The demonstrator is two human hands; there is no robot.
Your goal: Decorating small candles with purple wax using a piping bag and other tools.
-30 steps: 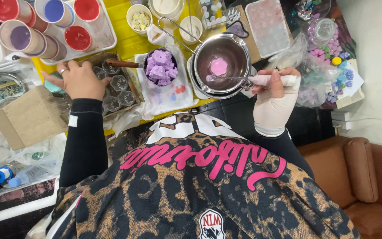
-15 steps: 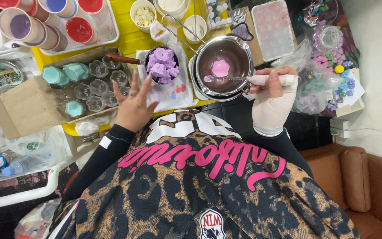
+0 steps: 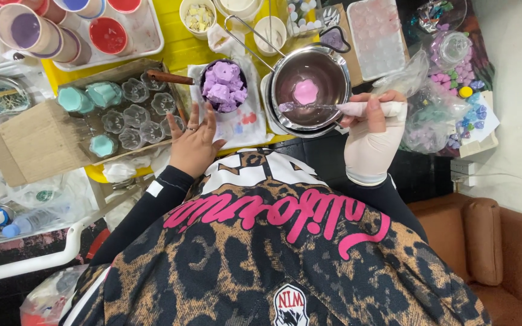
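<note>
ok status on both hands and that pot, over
Right hand grips white spoon, tip in steel pot by pink melt. Left hand open, flat beside cup of purple chunks. Nothing blocking the pot.

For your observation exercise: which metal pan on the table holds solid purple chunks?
The small pan beside the left hand, heaped with lilac blocks; the larger pan holds only a pink puddle.

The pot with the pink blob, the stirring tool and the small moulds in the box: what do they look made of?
Pot: polished metal, mirror sheen. Stirring tool in the right hand: translucent, probably silicone or plastic. Moulds: clear glossy plastic, likely.
</note>
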